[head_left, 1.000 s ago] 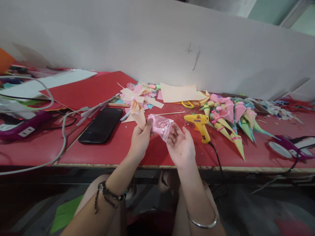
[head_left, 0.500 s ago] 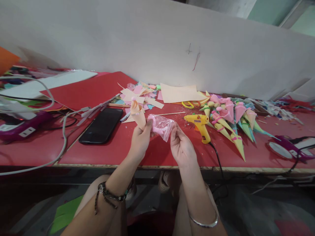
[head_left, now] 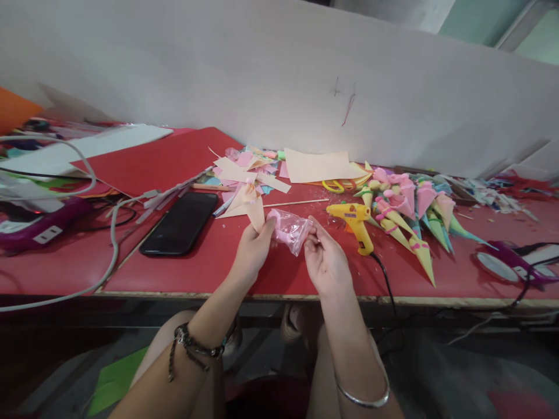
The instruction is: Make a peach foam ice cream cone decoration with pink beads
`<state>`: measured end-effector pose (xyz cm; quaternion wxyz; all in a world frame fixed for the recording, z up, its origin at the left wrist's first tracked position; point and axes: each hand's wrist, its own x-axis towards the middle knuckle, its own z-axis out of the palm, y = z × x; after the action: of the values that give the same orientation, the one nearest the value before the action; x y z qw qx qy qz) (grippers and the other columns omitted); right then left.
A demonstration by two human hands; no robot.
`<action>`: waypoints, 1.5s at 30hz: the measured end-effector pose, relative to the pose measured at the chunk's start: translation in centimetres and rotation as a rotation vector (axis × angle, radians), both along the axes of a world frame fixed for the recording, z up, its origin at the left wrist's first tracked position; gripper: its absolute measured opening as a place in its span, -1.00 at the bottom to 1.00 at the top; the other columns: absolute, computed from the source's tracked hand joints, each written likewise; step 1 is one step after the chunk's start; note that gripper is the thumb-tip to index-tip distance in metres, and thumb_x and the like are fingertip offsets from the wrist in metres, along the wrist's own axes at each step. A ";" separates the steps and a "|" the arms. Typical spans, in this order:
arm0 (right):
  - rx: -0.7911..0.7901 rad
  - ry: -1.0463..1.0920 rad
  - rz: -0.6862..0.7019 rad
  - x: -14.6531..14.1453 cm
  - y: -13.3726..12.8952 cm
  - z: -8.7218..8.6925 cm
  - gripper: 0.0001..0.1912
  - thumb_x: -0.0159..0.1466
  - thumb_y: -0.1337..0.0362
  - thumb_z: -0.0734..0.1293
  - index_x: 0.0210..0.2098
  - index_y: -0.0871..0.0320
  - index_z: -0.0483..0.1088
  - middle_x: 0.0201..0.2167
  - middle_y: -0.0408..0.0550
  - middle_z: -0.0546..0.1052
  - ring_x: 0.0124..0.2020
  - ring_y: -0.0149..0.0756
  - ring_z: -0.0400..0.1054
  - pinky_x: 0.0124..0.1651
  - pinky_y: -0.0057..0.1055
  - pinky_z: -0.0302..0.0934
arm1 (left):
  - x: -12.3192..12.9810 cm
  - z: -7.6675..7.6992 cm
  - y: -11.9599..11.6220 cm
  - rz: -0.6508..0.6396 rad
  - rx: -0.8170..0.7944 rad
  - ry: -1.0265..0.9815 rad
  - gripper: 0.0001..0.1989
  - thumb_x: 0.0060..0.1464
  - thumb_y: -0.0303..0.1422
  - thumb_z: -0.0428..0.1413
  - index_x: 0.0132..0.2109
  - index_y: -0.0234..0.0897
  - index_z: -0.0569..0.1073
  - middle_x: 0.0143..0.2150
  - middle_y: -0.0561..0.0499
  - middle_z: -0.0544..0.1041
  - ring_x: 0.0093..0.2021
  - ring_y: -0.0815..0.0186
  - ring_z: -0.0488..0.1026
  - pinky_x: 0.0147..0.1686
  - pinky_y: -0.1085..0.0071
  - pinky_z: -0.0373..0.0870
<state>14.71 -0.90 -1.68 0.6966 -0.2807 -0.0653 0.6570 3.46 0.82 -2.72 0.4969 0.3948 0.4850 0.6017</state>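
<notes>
L hand (head_left: 251,256): gripping peach cone (head_left: 254,212) + one end of clear bag (head_left: 296,228), pink inside
R hand (head_left: 327,262): pinching bag's other end
Cone/bag: 1 ea., held over bench (head_left: 283,273) btwn front & back edges
Glue gun (head_left: 360,228): 1, yellow, just R of R hand; cord (head_left: 385,278) over front edge
Cone pile (head_left: 406,201): R of gun, twd back edge; too jumbled to count
Phone (head_left: 180,224): 1, L of L hand
Scraps (head_left: 236,169): heap nr back edge, partly blocked by cone
Stick (head_left: 301,202): 1, behind bag
Scissors (head_left: 333,187): 1 pr, front of peach sheet (head_left: 317,166)
Purple tools (head_left: 513,260): 2, far L & far R
</notes>
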 end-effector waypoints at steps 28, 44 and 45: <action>-0.010 0.016 0.068 -0.4 -0.6 1.0 -0.60 0.27 0.07 0.00 -0.39 0.15 0.33 -0.61 -0.25 0.29 -0.69 -0.56 0.06 -0.59 -0.58 0.00 | 1.7 0.9 -1.4 -0.205 0.026 -0.015 -0.89 -0.13 -0.34 0.10 -0.44 -0.30 0.42 -0.70 0.20 0.20 -0.67 0.50 0.09 -0.63 0.55 0.04; 0.083 0.054 0.119 -0.7 -1.1 1.7 -0.57 0.25 -0.02 -0.01 -0.21 0.07 0.33 -0.39 -0.17 0.47 -0.34 -0.43 0.36 -0.21 -0.43 0.22 | 1.2 0.3 -1.4 -0.344 0.306 0.425 -0.89 -0.16 -0.34 0.16 -0.47 -0.30 0.51 -0.53 0.02 0.48 -0.52 0.33 0.34 -0.51 0.48 0.23; 0.090 0.055 0.124 -0.8 -1.1 1.7 -0.57 0.25 -0.02 -0.01 -0.22 0.07 0.34 -0.38 -0.17 0.47 -0.32 -0.43 0.36 -0.20 -0.43 0.22 | 1.2 0.4 -1.4 -0.327 0.296 0.406 -0.90 -0.16 -0.34 0.17 -0.49 -0.30 0.50 -0.55 0.02 0.47 -0.53 0.34 0.33 -0.52 0.49 0.22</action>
<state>13.96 -2.01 0.02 0.6682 -0.2264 -0.0931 0.7026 4.66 -0.55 -2.34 0.4171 0.6482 0.4112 0.4866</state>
